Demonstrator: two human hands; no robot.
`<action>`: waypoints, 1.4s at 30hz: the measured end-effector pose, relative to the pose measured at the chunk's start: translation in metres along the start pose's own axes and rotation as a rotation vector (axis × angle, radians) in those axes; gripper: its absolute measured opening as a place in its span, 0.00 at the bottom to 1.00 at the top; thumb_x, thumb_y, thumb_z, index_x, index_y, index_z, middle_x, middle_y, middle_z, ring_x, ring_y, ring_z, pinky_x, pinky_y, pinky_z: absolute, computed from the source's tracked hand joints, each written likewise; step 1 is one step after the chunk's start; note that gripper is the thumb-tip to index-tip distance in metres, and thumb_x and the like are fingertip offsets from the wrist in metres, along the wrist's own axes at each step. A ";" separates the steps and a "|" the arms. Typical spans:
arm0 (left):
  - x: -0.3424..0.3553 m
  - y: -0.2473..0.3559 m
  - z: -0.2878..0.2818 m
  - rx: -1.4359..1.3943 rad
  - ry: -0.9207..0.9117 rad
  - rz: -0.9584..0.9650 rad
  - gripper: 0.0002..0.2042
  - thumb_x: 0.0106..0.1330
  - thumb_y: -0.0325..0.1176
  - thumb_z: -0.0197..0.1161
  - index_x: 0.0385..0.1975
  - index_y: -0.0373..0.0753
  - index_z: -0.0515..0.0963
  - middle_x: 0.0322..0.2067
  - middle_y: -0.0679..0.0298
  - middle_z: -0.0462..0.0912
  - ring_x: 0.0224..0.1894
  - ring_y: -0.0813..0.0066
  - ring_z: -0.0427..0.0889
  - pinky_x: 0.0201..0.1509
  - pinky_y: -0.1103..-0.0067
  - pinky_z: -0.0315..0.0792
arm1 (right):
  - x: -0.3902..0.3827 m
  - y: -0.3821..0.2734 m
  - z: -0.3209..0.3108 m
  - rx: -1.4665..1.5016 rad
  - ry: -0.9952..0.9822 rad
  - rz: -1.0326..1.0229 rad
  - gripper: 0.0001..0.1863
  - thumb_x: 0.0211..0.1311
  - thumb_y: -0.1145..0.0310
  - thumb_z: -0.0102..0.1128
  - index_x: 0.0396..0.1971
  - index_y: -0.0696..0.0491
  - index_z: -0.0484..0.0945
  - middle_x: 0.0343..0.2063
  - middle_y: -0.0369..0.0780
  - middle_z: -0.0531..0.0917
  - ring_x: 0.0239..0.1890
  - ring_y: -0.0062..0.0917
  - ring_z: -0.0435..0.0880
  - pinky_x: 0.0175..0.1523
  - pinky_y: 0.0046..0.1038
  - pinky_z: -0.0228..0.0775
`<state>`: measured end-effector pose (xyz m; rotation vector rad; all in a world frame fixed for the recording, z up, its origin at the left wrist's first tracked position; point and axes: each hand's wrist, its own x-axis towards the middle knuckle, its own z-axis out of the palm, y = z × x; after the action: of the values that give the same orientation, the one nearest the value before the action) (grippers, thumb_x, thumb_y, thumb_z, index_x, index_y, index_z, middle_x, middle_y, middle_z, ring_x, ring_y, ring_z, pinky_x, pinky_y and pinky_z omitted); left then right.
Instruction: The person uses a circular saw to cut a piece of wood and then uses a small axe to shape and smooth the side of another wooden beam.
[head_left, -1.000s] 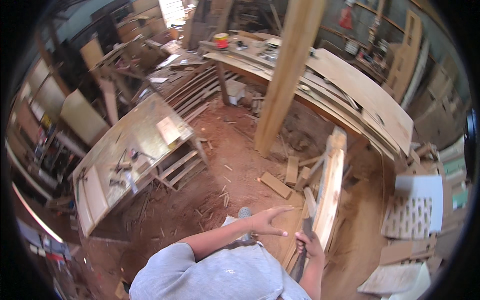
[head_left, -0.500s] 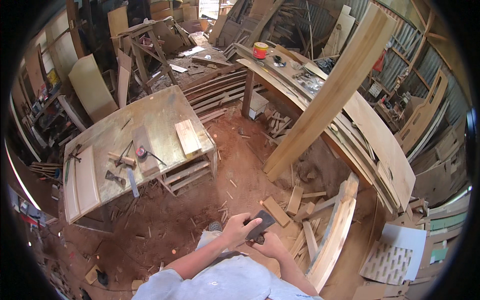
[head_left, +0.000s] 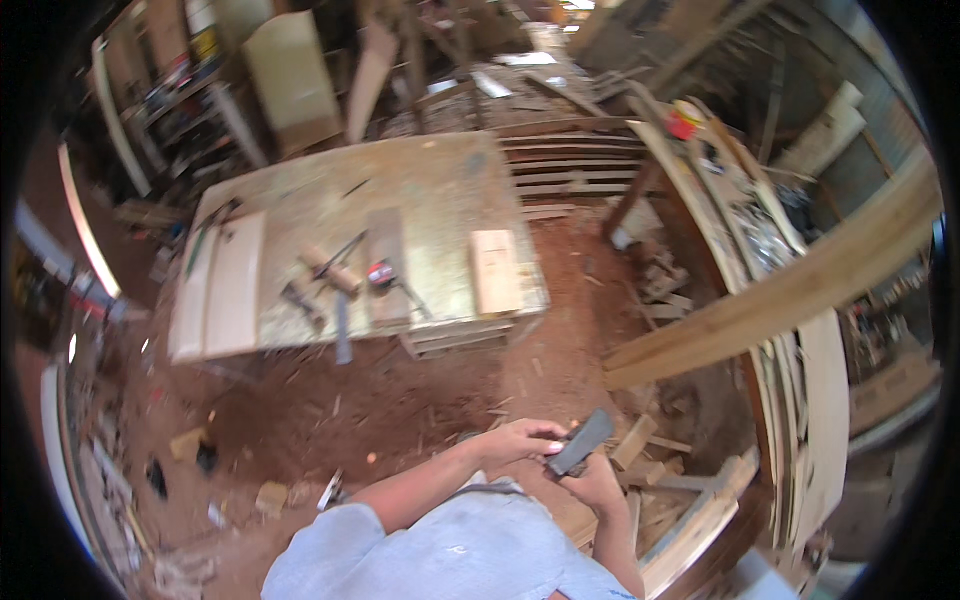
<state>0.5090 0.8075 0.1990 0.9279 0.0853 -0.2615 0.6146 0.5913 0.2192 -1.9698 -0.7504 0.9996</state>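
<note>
In front of my chest, both hands meet at a dark grey, flat rectangular block, tilted with its far end up to the right. My left hand is closed, its thumb and fingertips at the block's left side. From below, my right hand grips the lower end, its fingers partly hidden by the block. What kind of tool the block is, I cannot make out. On the worktable beyond lie a red and black tape measure, a pale wood block and a narrow dark board.
A thick wooden beam slants across the right side, by a long bench stacked with boards. Timber offcuts lie on the reddish dirt floor right of my hands. A red tin stands on the bench's far end.
The view has swung right-to-left, so the worktable now sits more central. My hands stay together on the block, which has turned more upright and shows its edge.
</note>
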 end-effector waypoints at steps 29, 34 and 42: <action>-0.102 0.018 -0.012 0.473 1.108 0.102 0.27 0.65 0.48 0.75 0.54 0.35 0.78 0.42 0.62 0.85 0.45 0.78 0.81 0.51 0.75 0.76 | 0.142 -0.049 0.032 -0.536 -0.629 -0.343 0.24 0.54 0.59 0.77 0.48 0.56 0.85 0.31 0.49 0.88 0.32 0.39 0.87 0.44 0.37 0.78; -0.147 0.026 0.002 0.497 1.327 0.135 0.31 0.58 0.51 0.79 0.54 0.34 0.80 0.44 0.60 0.87 0.46 0.73 0.83 0.54 0.74 0.76 | 0.151 -0.096 0.075 -0.531 -0.787 -0.429 0.24 0.55 0.56 0.76 0.47 0.56 0.85 0.30 0.50 0.87 0.33 0.41 0.87 0.42 0.39 0.77; -0.268 0.008 -0.036 0.350 1.637 0.214 0.25 0.59 0.43 0.79 0.50 0.33 0.82 0.41 0.63 0.88 0.42 0.79 0.83 0.48 0.76 0.78 | 0.175 -0.192 0.211 -0.642 -1.075 -0.580 0.22 0.55 0.56 0.75 0.42 0.59 0.84 0.31 0.53 0.86 0.34 0.47 0.87 0.42 0.41 0.77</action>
<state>0.2538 0.8907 0.2330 1.2773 1.4667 0.7669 0.4977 0.9045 0.2344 -1.3568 -2.3015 1.5268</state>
